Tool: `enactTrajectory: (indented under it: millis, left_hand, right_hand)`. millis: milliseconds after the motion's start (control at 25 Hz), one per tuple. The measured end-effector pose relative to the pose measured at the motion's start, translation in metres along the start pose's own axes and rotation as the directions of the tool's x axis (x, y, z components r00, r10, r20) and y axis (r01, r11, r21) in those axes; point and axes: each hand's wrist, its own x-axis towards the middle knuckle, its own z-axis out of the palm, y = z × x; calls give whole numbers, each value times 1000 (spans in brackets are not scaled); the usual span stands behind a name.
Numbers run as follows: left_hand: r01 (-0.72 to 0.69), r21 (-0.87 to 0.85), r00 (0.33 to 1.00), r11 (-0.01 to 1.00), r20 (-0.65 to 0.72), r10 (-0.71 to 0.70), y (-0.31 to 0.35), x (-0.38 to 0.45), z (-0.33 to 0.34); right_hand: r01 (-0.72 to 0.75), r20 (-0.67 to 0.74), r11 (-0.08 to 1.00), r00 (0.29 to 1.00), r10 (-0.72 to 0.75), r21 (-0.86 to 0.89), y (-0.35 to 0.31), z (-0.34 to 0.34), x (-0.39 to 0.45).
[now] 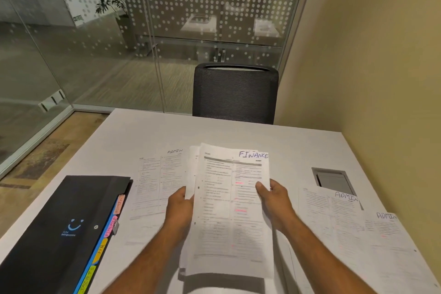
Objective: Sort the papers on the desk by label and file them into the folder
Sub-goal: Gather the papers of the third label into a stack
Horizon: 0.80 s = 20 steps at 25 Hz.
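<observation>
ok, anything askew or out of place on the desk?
Slightly. The held stack, top sheet marked FINANCE, is fanned, its sheets not squared. On the right, one ADMIN sheet partly covers the desk's cable hatch. No damage or spills visible.

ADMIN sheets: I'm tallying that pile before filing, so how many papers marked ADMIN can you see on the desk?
3. One ADMIN sheet lies beside the black folder; two more overlap at the right. Others may hide in the held stack.
</observation>
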Motion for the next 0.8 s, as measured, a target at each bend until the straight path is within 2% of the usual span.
enactTrajectory:
  millis: [120, 200, 320, 400, 520, 560, 680, 720, 800]
  left_hand:
    - [58, -20, 998, 998, 26, -58, 3, -2, 10]
    - [80, -33, 991, 996, 112, -76, 4, -4, 16]
    - [34, -6, 986, 999, 166, -32, -2, -8, 26]
    - [12, 59, 989, 998, 147, -21, -6, -10, 34]
    - [24, 22, 993, 999, 117, -26, -10, -10, 41]
    - [38, 3, 993, 999, 110, -38, -12, -8, 43]
    - [60, 36, 991, 998, 114, -64, -18, -5, 43]
    - [72, -2, 990, 997, 118, -71, -19, -4, 44]
    - [82, -61, 992, 995, 99, -75, -22, -2, 46]
  right_hand:
    - [-63, 17, 998, 998, 63, 19, 7, -2, -3]
    - [-36, -35, 998, 999, 34, -60, 11, -12, -3]
    - [-2, -83, 991, 996, -10, -137, 11, -24, -7]
    - [41, -111, 972, 991, -69, -232, 10, -35, -12]
    - [62, -150, 899, 979, -140, -434, 22, -71, -19]
    - [64, -158, 838, 971, -177, -541, 30, -91, -23]
    - [-13, -179, 527, 947, -266, -850, 61, -152, -41]
    - [-63, -195, 438, 945, -263, -897, 71, -167, -48]
    - [-188, -241, 293, 958, -157, -937, 92, -184, -54]
